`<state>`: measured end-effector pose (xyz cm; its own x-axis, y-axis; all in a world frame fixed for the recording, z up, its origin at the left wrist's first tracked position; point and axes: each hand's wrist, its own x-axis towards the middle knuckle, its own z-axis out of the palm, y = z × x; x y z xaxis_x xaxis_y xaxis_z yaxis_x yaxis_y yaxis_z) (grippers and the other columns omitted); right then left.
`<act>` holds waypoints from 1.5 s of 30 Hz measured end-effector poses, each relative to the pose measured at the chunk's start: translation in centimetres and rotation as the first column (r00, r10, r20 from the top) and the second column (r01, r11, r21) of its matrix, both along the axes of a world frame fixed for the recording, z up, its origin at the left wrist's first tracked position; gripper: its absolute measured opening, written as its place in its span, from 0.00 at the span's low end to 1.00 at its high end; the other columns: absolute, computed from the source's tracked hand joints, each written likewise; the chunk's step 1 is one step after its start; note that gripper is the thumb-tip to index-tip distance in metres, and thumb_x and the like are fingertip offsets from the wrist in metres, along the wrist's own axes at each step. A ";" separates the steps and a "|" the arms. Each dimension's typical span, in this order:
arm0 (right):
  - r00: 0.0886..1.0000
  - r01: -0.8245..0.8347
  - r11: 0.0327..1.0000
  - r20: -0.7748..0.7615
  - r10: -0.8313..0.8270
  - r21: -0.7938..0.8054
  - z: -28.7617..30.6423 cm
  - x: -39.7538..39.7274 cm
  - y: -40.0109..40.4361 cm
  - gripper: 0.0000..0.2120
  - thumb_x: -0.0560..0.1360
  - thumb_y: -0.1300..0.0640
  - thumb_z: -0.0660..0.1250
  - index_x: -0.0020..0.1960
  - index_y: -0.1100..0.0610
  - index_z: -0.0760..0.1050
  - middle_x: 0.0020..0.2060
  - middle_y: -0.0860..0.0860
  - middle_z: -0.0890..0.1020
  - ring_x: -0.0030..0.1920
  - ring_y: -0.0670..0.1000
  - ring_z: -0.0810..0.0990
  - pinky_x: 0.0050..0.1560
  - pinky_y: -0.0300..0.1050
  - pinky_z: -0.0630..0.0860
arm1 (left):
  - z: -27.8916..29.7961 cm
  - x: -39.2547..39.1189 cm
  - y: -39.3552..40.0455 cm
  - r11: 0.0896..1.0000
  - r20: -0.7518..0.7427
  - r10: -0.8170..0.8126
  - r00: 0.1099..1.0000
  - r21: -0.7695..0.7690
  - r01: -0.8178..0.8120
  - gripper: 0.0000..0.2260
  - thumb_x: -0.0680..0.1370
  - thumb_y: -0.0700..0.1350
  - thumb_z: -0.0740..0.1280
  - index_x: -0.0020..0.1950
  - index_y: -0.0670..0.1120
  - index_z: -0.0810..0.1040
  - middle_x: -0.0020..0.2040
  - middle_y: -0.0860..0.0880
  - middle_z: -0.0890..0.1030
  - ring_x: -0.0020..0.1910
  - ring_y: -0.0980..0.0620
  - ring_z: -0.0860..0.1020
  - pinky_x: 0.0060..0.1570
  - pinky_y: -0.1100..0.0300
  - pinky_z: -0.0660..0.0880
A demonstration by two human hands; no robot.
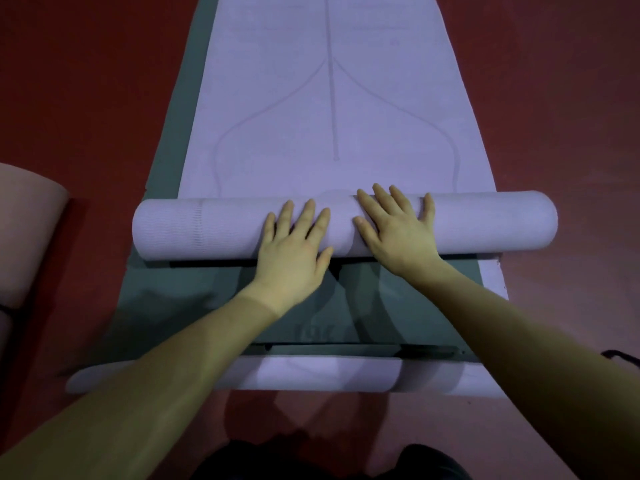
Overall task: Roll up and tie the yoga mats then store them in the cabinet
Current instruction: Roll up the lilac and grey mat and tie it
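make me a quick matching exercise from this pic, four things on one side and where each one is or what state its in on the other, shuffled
Things
1. rolled part of the lilac yoga mat
2. flat part of the lilac yoga mat
3. dark grey-green mat
4. pale pink rolled mat

Places or states
A. at the left edge of the view, on the red floor
B. under both hands, left hand and right hand, pressed by spread fingers
C. stretched out beyond the roll, with curved lines on it
D. lying flat underneath, showing nearer the person than the roll

Pairs: 1-B, 2-C, 3-D, 4-A
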<state>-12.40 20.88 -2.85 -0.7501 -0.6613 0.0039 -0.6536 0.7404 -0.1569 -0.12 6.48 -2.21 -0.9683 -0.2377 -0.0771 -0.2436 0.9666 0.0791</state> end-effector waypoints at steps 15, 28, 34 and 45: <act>0.988 -0.103 0.994 -0.115 0.105 0.022 -0.2 -3.9 -1.0 0.41 0.68 0.39 0.68 0.75 0.56 0.62 0.72 0.58 0.66 0.72 0.60 0.64 0.66 0.72 0.54 | 0.4 -5.5 -2.9 0.998 -0.019 -0.061 0.998 -0.037 0.060 0.33 0.77 0.64 0.46 0.78 0.50 0.48 0.79 0.47 0.47 0.77 0.42 0.46 0.71 0.41 0.41; 0.971 -0.152 0.949 -0.138 0.196 0.277 0.1 -8.7 -3.7 0.56 0.59 0.36 0.76 0.77 0.54 0.53 0.72 0.64 0.61 0.73 0.63 0.60 0.68 0.71 0.51 | -0.6 -10.8 -6.1 0.980 0.080 -0.024 0.996 -0.197 0.040 0.53 0.67 0.69 0.67 0.77 0.50 0.38 0.78 0.46 0.46 0.76 0.39 0.47 0.69 0.35 0.42; 0.924 -0.207 0.974 -0.307 0.226 0.095 -1.2 -7.7 -2.6 0.52 0.43 0.41 0.82 0.64 0.60 0.75 0.53 0.63 0.80 0.53 0.63 0.80 0.55 0.66 0.73 | -1.5 -9.0 -5.5 0.981 -0.100 -0.050 0.994 -0.190 0.030 0.49 0.55 0.63 0.78 0.73 0.50 0.67 0.67 0.45 0.73 0.63 0.37 0.72 0.62 0.36 0.63; 0.953 -0.238 0.971 -0.195 0.231 -0.014 -0.1 -2.9 1.9 0.48 0.47 0.40 0.81 0.63 0.58 0.75 0.50 0.58 0.81 0.49 0.60 0.81 0.53 0.55 0.75 | -1.2 -4.0 -2.8 0.967 -0.164 -0.161 0.973 -0.222 0.123 0.48 0.49 0.68 0.77 0.66 0.47 0.76 0.57 0.45 0.80 0.49 0.39 0.78 0.48 0.42 0.72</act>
